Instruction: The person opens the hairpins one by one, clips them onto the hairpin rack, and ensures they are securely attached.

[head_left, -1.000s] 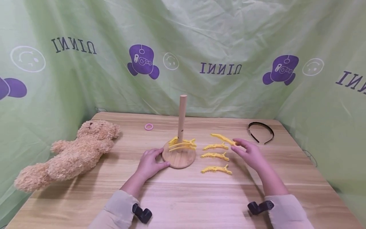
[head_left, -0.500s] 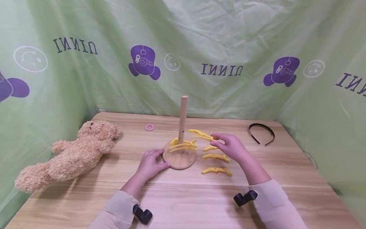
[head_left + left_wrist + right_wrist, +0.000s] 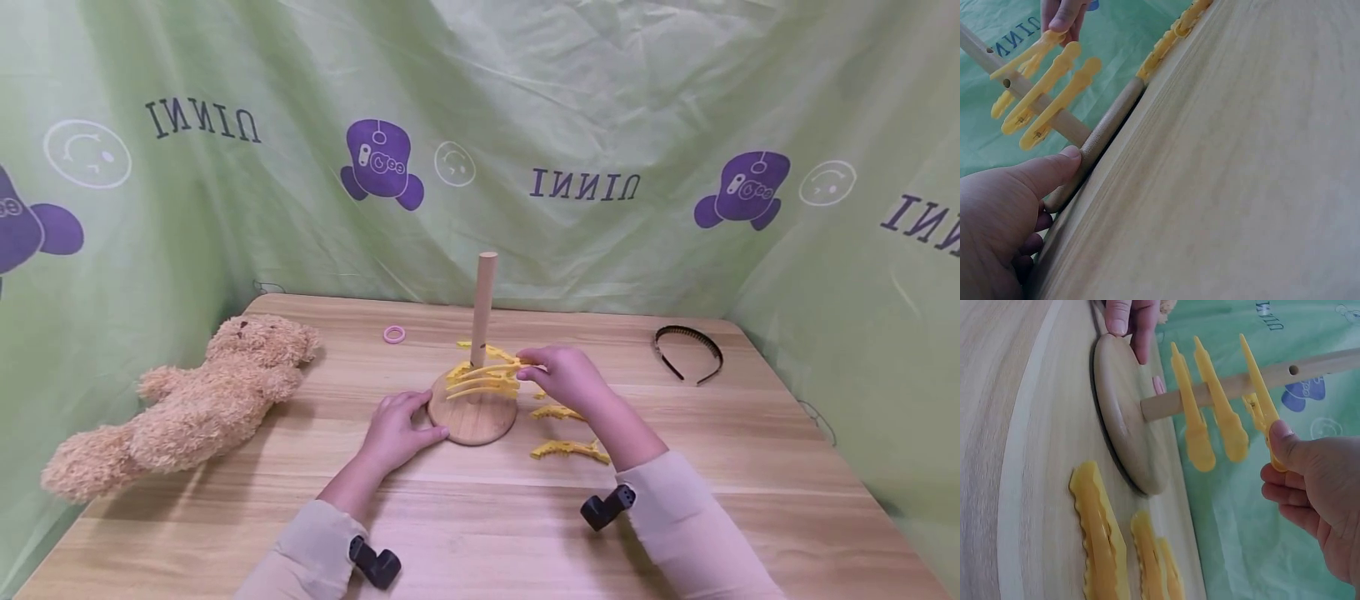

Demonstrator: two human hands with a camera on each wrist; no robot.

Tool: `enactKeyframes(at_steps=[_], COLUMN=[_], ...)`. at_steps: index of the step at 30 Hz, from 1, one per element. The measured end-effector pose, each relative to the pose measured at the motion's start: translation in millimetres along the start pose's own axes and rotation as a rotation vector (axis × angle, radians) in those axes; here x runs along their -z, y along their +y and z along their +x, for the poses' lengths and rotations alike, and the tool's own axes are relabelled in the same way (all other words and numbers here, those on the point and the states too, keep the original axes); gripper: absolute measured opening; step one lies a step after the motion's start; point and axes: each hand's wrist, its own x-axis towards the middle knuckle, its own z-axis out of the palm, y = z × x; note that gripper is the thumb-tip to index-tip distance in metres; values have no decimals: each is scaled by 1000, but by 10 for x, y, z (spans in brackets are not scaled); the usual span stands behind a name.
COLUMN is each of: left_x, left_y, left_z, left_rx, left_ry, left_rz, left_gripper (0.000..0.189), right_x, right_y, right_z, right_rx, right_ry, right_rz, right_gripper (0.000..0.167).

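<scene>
A round wooden base [image 3: 476, 427] with an upright wooden post [image 3: 483, 304] stands on the table. My left hand [image 3: 393, 433] grips the base's left edge, thumb at the near rim and fingers round the side. Low on the post, two yellow alligator hair clips [image 3: 1194, 431] are clamped across it, one above the other. My right hand [image 3: 566, 379] pinches the tail of another yellow hair clip [image 3: 1261, 394] between thumb and fingers. Its jaws are spread, one arm on each side of the post, just above the clamped clips.
Right of the base lie more yellow hair clips [image 3: 570, 450] in a column, the farthest mostly hidden by my right hand. A black headband [image 3: 688, 333] is at the back right, a pink ring [image 3: 393, 334] behind the base. A teddy bear [image 3: 202, 400] lies at left.
My right hand has carried its hair clip leftward from above the loose clips to the post, and the clip's arms have spread. My left hand has stayed on the base.
</scene>
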Motion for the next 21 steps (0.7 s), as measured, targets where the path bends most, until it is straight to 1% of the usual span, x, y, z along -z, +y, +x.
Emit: enactKeyframes(at_steps=[6, 10, 18, 21], left_x=[-1, 1, 6, 13], left_y=[10, 12, 11, 19], left_z=[-3, -3, -2, -2], left_rx=[-2, 6, 13, 9], left_ry=[1, -6, -8, -6], left_rz=[-1, -5, -8, -9], left_gripper=[70, 71, 71, 70], right_x=[-66, -80, -65, -67], right_y=[-65, -85, -100, -110], right_z=[77, 97, 76, 69], right_rx=[36, 26, 45, 28], right_ry=[-9, -31, -53, -78], right_rz=[-35, -26, -20, -5], right_gripper=[36, 36, 37, 39])
